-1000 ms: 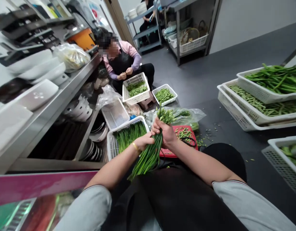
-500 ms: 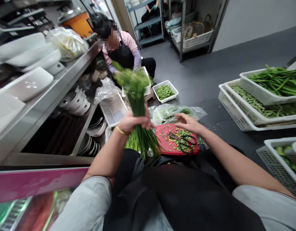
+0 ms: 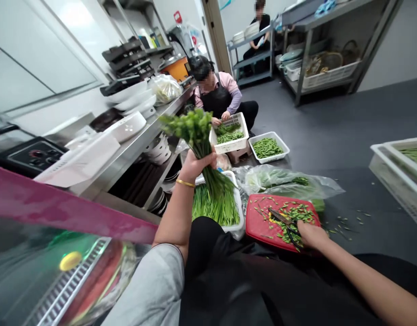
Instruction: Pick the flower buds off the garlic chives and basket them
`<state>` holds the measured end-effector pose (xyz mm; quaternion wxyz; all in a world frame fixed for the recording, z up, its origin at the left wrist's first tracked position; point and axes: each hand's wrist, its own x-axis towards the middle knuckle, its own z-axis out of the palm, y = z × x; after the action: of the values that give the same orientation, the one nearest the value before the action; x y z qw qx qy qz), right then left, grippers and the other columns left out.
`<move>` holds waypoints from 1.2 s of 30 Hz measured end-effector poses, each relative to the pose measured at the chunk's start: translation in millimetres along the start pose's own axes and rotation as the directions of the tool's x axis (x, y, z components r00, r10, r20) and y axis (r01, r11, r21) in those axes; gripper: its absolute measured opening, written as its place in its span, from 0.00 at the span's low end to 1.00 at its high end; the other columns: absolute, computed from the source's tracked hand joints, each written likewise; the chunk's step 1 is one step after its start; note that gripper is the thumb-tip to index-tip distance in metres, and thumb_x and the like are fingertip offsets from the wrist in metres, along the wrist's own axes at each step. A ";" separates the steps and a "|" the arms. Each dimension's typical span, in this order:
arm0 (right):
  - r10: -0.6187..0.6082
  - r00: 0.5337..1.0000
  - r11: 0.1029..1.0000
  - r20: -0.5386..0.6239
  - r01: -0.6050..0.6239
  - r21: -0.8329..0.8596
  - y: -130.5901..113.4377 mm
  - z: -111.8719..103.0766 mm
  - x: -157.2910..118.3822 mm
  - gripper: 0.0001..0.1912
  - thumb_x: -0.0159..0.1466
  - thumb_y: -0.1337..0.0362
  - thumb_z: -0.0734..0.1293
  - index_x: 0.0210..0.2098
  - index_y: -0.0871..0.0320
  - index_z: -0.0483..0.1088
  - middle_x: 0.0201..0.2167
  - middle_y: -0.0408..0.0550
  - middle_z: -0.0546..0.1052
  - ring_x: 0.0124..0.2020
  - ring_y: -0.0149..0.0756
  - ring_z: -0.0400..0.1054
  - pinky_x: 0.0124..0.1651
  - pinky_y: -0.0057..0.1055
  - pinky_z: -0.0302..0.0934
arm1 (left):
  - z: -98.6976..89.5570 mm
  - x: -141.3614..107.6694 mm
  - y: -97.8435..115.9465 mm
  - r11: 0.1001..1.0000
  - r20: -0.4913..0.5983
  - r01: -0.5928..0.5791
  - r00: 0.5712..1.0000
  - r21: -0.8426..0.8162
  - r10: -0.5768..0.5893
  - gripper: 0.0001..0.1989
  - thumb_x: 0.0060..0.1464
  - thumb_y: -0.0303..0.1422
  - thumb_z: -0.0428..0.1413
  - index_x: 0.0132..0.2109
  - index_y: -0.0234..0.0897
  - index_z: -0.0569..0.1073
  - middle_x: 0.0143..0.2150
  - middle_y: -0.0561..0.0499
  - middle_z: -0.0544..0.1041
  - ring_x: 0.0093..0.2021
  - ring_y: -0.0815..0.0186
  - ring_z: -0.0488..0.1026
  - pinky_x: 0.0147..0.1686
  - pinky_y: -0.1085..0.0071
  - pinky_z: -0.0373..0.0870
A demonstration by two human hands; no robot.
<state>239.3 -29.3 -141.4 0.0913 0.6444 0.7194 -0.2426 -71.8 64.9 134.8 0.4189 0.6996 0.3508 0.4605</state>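
My left hand (image 3: 197, 164) is closed round a bunch of long green stalks (image 3: 191, 129), with their budded tops pointing up and to the left. The stalk ends hang over a white basket (image 3: 241, 210) that holds more green stalks. At the right, my right hand (image 3: 308, 233) has its fingers closed at the handles of black scissors (image 3: 286, 222). The scissors lie on a red cutting board (image 3: 258, 222) strewn with short green trimmings, blades pointing left.
A person (image 3: 217, 93) crouches behind a basket of green pods (image 3: 230, 146). Nearby are a tray of beans (image 3: 269, 148) and a clear plastic bag (image 3: 317, 188). A steel shelf (image 3: 168, 108) with white dishes runs along the left; baskets (image 3: 395, 174) stand at the right.
My right hand has come down from above the board to the scissor handles. The bunch in my left hand now leans more to the left. The view has turned left.
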 end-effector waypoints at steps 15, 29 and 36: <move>-0.192 0.975 0.787 -0.109 0.220 0.577 -14.3 -42.5 -122.7 0.19 0.62 0.46 0.59 0.26 0.55 0.60 0.25 0.46 0.72 0.28 0.37 0.67 0.32 0.30 0.60 | 87.5 -64.8 -42.9 0.488 0.657 0.865 0.436 -0.117 -0.615 0.23 0.41 0.45 0.67 0.26 0.34 0.64 0.14 0.58 0.62 0.13 0.75 0.58 0.14 0.77 0.57; -0.225 0.972 0.932 -0.060 0.233 0.279 -26.4 -107.8 -111.6 0.13 0.66 0.64 0.57 0.47 0.62 0.66 0.43 0.59 0.78 0.43 0.45 0.74 0.41 0.31 0.60 | 131.1 -60.5 -40.6 0.464 0.617 0.884 0.331 0.062 -0.714 0.25 0.38 0.47 0.68 0.27 0.35 0.63 0.13 0.57 0.66 0.11 0.74 0.60 0.11 0.78 0.58; -0.148 0.985 0.974 -0.091 0.161 0.161 -22.0 -97.7 -115.2 0.16 0.69 0.57 0.55 0.42 0.61 0.68 0.38 0.61 0.79 0.43 0.50 0.75 0.40 0.35 0.61 | 135.5 -60.7 -44.3 0.428 0.622 0.893 0.258 0.138 -0.739 0.27 0.36 0.49 0.68 0.29 0.35 0.64 0.13 0.57 0.67 0.11 0.74 0.59 0.10 0.79 0.54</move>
<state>253.2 -86.6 -0.6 -0.0109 0.6009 0.7475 -0.2830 30.6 -6.1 42.8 0.7643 0.4599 0.4507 -0.0354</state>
